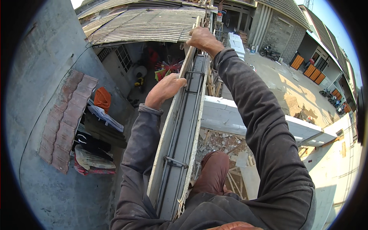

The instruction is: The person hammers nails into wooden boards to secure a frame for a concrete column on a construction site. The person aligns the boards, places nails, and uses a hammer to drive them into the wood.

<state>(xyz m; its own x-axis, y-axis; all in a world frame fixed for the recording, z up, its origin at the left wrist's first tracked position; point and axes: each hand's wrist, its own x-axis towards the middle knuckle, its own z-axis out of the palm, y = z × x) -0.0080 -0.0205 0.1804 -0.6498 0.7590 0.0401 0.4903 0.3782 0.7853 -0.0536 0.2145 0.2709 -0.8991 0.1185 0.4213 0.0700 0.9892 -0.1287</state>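
A long narrow trough runs away from me, with a thin wooden formwork board (168, 134) on its left and another board (193, 155) on its right. Between them lies a cage of steel reinforcing bars (175, 162) tied with stirrups. My left hand (166, 90) is closed over the top edge of the left board, thumb on the inner side. Farther along, my right hand (205, 39) grips the same board near its far end, its fingers curled over the edge and partly hidden.
My bent leg (211, 172) is right of the trough, above rubble and timber (222, 142). A pale block wall (224, 115) extends right. Far left, clothes (102, 99) hang beside a tiled ledge (67, 119) on a grey wall. Corrugated roofing (142, 25) lies ahead; motorcycles (270, 53) stand in the yard.
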